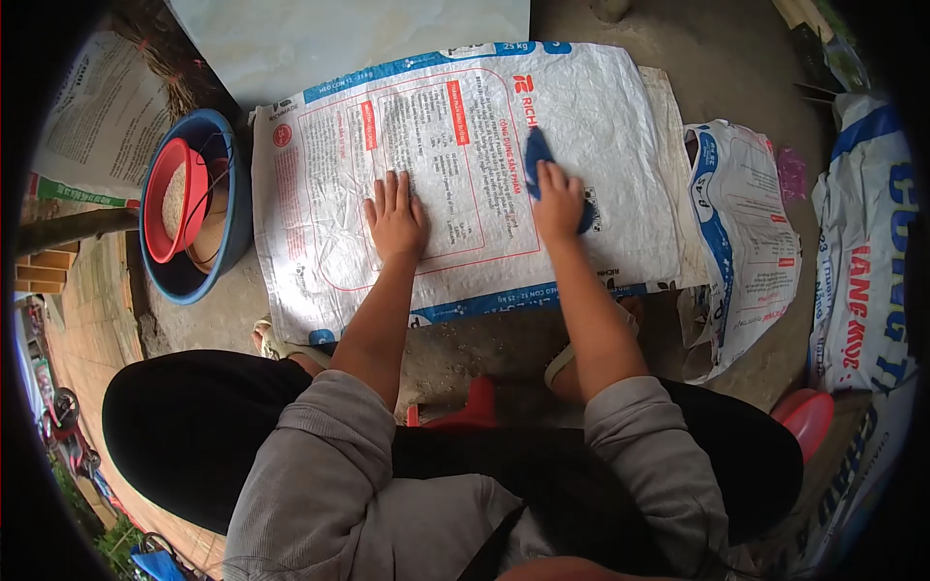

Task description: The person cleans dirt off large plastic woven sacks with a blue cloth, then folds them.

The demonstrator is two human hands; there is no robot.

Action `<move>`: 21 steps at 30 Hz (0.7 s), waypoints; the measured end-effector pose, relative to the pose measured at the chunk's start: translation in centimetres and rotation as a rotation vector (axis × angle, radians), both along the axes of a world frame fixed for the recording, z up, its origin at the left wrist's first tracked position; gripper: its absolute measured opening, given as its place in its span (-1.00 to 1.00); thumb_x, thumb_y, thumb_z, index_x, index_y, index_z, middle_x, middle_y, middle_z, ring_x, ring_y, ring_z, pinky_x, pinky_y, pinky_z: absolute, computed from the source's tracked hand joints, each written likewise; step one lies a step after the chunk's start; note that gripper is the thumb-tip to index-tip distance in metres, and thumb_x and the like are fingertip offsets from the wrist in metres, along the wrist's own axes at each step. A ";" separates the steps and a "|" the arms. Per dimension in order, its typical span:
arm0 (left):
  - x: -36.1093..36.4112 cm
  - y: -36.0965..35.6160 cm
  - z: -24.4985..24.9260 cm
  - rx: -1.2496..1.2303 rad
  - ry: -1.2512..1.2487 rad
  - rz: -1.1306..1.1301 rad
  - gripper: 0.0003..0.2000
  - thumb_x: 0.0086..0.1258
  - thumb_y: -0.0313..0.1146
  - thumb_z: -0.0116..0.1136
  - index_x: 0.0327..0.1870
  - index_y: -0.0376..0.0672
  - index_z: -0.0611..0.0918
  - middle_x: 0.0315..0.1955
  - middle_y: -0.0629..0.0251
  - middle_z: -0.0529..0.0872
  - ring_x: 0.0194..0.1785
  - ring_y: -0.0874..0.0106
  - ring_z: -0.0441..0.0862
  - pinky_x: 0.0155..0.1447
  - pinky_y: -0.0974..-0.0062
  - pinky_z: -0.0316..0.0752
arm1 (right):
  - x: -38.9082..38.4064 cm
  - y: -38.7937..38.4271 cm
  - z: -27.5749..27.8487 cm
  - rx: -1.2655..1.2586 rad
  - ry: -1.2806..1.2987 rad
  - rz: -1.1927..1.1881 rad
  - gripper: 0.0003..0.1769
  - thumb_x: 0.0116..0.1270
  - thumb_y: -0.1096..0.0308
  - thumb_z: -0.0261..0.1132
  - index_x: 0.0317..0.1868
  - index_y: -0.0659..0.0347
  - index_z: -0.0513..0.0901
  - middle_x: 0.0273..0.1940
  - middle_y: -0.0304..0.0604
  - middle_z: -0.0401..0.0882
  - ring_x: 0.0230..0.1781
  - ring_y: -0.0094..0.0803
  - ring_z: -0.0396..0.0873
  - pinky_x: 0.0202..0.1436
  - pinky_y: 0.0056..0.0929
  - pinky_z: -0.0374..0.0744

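Note:
A large white printed sack (620,126) with blue edges lies flat in front of me. My left hand (396,221) rests on its printed middle, palm down with the fingers spread, holding nothing. To the right, my right hand (559,205) is closed over a dark blue cloth (538,150) pressed on the sack. The cloth sticks out above the fingers and at the right side of the hand. Part of it is hidden under the palm.
At the left stands a blue basin (145,208) with a red bowl (197,194) of grains inside. More sacks (760,242) lie at the right, beside large upright bags (862,281). A pale board (358,34) is beyond the sack. A red stool (475,407) shows below.

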State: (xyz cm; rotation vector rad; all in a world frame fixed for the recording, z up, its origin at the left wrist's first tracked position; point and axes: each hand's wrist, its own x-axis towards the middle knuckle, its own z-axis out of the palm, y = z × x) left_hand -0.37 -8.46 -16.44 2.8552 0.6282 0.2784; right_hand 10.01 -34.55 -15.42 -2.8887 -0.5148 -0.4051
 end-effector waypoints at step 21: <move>-0.5 0.9 -0.9 -0.001 0.065 -0.044 -0.44 0.41 -0.15 -0.01 0.46 0.05 0.38 0.53 0.35 0.25 0.63 0.30 -0.02 0.63 0.13 -0.15 | -7.4 16.2 0.8 0.418 0.206 0.372 -0.46 0.20 0.48 0.18 0.24 0.03 0.61 0.19 -0.33 0.57 -0.02 -0.16 0.48 0.12 -0.20 0.50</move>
